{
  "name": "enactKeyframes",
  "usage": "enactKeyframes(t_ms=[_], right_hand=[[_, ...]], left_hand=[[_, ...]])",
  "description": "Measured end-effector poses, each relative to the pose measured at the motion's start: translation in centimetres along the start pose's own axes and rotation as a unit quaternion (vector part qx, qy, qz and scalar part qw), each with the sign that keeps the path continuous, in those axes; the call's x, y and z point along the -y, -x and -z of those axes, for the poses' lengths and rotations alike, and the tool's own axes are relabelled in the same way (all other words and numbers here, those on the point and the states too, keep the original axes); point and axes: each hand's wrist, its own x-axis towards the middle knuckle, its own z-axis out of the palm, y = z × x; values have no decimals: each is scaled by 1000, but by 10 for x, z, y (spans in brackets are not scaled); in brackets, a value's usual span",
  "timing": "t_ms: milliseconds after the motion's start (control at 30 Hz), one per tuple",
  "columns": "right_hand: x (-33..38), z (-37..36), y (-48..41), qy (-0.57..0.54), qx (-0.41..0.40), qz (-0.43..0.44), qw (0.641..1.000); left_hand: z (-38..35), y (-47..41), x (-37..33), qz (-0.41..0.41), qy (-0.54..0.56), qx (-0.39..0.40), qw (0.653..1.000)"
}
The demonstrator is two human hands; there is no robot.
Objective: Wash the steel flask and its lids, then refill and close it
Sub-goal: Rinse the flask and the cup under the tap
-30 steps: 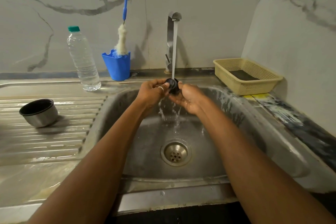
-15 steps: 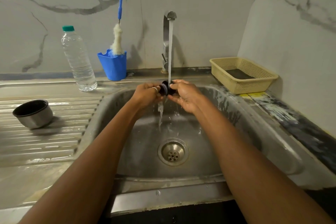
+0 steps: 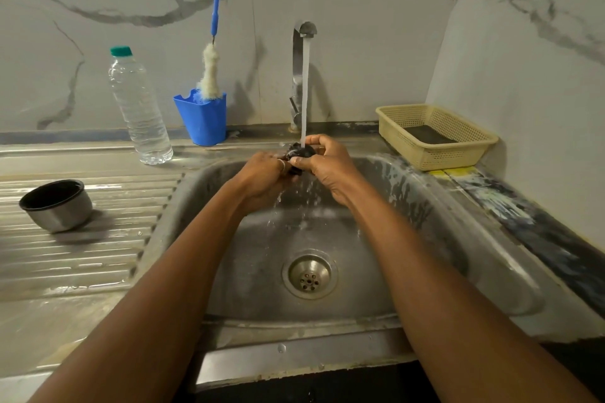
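Black flask lid (image 3: 300, 152) under running tap (image 3: 306, 29), over sink (image 3: 425, 239); I see left hand (image 3: 262, 178), right hand (image 3: 330, 167) both gripping it.

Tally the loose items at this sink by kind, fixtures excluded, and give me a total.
Flask lids: 2, the steel cup lid on the drainboard and the black inner lid held by the left hand and right hand
Water bottle: 1
Bottle brush: 1
Blue holder: 1
Basket: 1 (dark contents unclear)
Total: 6
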Motion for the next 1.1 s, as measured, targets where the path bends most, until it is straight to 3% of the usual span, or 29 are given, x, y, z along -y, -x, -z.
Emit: enactKeyframes(t_ms=[100, 333, 633, 967, 1100], right_hand=[[1, 0, 1, 11, -5, 25, 1000], [0, -3, 3, 153, -3, 55, 987], [-13, -10, -10, 147, 31, 50, 987], [-20, -13, -21, 92, 8, 19, 996], [-22, -12, -23, 79, 18, 9, 997]], left_hand=[[2, -1, 0, 15, -11, 10, 1000], [13, -4, 0, 31, -122, -71, 990], [8, -51, -50, -78, -200, -152, 965], [-1, -84, -67, -75, -204, -91, 972], [0, -88, -65, -97, -263, -45, 959]])
